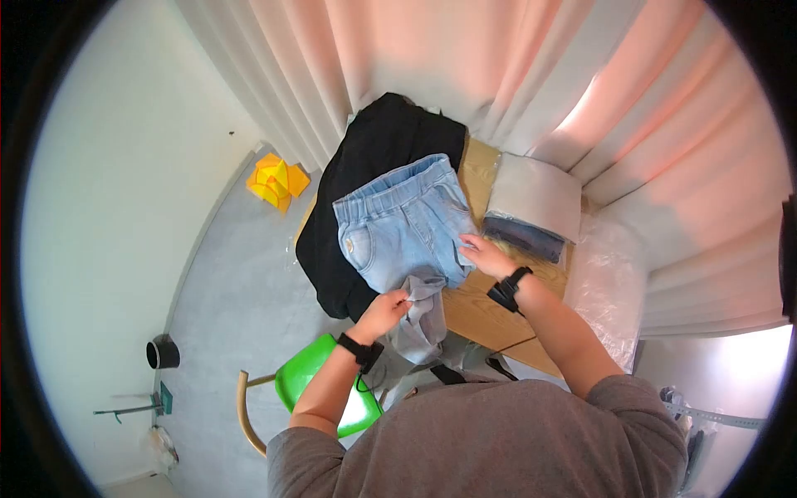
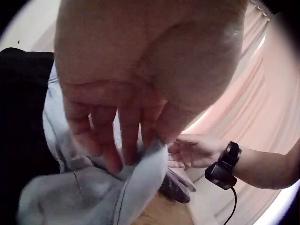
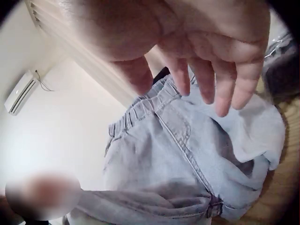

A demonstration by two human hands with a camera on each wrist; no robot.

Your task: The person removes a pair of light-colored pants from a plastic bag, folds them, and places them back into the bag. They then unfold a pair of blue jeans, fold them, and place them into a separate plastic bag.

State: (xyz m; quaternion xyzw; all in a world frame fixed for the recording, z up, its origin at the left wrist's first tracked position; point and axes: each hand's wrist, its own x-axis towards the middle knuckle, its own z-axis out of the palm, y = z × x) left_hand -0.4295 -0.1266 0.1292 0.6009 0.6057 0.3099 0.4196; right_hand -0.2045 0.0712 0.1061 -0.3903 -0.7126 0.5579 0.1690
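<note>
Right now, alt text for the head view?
A person's left hand pinches the lower part of light-blue jeans, right hand at their side. The jeans lie partly over black cloth on a wooden table; a green chair stands nearby.

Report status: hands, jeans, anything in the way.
Left hand pinching one jeans leg. Right hand at other leg, gripping nothing. Jeans partly over black cloth; no obstruction seen.

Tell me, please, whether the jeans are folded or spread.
The jeans are partly spread: the waistband lies wide, but lower fabric bunches at the left hand.
</note>
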